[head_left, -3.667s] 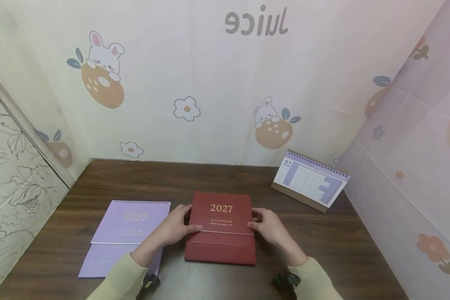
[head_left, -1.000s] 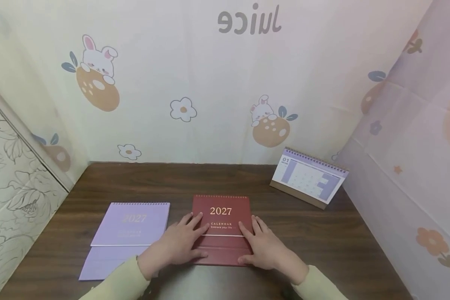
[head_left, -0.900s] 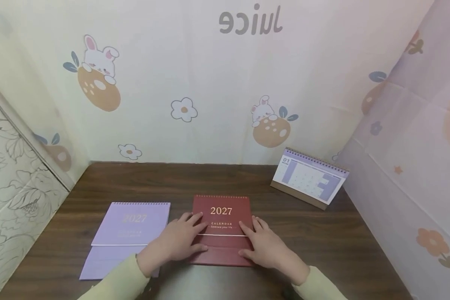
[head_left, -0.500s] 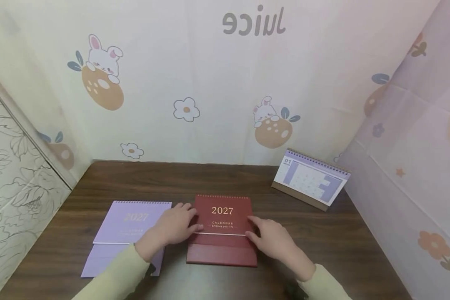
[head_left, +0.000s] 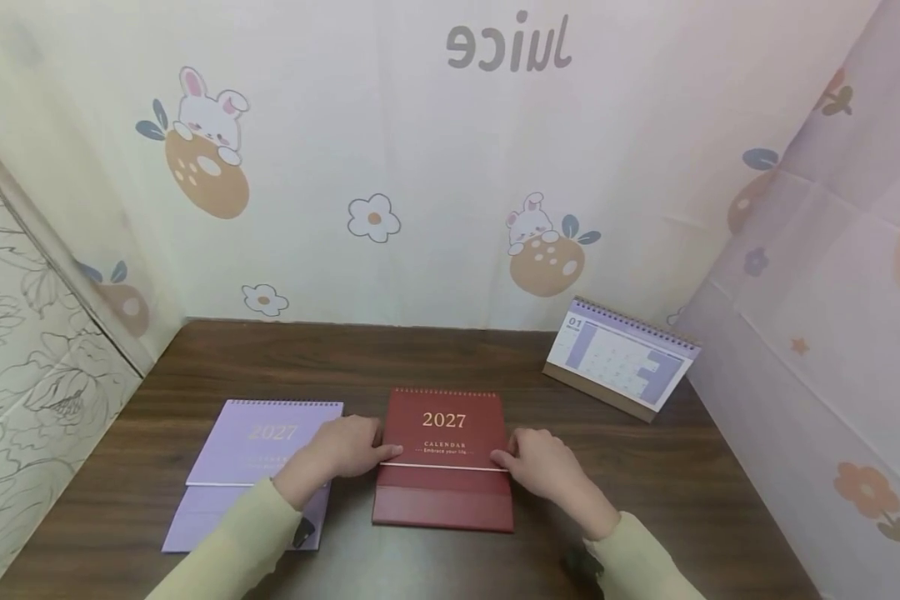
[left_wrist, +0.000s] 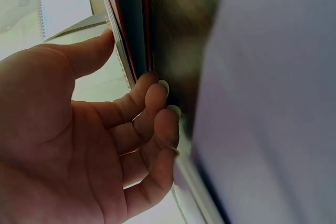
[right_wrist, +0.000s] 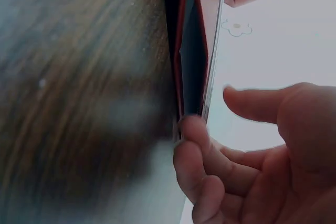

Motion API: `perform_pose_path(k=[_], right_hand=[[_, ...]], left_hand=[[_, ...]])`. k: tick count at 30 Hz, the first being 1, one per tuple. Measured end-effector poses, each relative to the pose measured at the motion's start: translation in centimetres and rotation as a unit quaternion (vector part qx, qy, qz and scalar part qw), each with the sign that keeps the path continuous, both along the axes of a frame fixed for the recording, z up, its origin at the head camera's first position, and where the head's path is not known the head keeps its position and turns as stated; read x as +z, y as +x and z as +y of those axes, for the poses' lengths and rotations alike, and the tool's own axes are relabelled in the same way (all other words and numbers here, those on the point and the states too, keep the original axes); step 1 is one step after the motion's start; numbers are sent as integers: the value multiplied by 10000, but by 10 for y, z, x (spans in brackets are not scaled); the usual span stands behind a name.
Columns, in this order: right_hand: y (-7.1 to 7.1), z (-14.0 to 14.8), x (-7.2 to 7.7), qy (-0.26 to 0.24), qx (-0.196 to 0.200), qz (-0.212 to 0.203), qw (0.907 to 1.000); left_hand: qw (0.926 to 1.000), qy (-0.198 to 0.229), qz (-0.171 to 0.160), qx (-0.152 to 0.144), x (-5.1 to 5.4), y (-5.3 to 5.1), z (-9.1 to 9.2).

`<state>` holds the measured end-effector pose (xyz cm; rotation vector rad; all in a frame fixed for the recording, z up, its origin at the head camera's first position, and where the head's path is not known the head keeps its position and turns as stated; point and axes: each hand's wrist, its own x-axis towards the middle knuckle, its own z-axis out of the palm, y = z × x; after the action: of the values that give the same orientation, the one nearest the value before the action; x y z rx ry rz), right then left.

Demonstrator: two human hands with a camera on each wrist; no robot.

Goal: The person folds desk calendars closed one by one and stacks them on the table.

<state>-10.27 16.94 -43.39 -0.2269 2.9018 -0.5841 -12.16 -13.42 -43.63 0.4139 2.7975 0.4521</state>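
A dark red 2027 desk calendar point(head_left: 444, 425) with a spiral top lies low on the table in front of me. My left hand point(head_left: 348, 446) grips its left edge, thumb on the cover side and fingers curled at the base, as the left wrist view shows. On the opposite edge is my right hand point(head_left: 547, 462), its fingers curled against the calendar's side. In the right wrist view the right thumb point(right_wrist: 252, 103) stands slightly off the cover. Both wrist views show a narrow gap between the red calendar's base panels.
A lilac 2027 calendar point(head_left: 266, 446) lies to the left, partly under my left forearm. An upright calendar with a purple-and-white page point(head_left: 621, 357) stands at the back right. A patterned curtain point(head_left: 435, 150) hangs behind the wooden table point(head_left: 330, 354).
A second ago both hands lay spread over the red calendar's front. They have since drawn back to its side edges, with fingers curled there. The calendar has barely shifted.
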Motion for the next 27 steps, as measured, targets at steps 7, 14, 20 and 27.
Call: perform_pose_path(k=[7, 14, 20, 27], right_hand=[[-1, -1, -1, -69, 137, -472, 9988], [-2, 0, -5, -168, 155, -485, 9986], [-5, 1, -8, -393, 125, -467, 9981], [-3, 9, -11, -777, 169, -520, 9955]], left_hand=[[9998, 123, 30, -148, -4, 0, 4], [9995, 273, -35, -175, -4, -1, 4], [9983, 559, -156, -55, -2, -1, 2], [9949, 914, -317, 301, -4, 2, 1]])
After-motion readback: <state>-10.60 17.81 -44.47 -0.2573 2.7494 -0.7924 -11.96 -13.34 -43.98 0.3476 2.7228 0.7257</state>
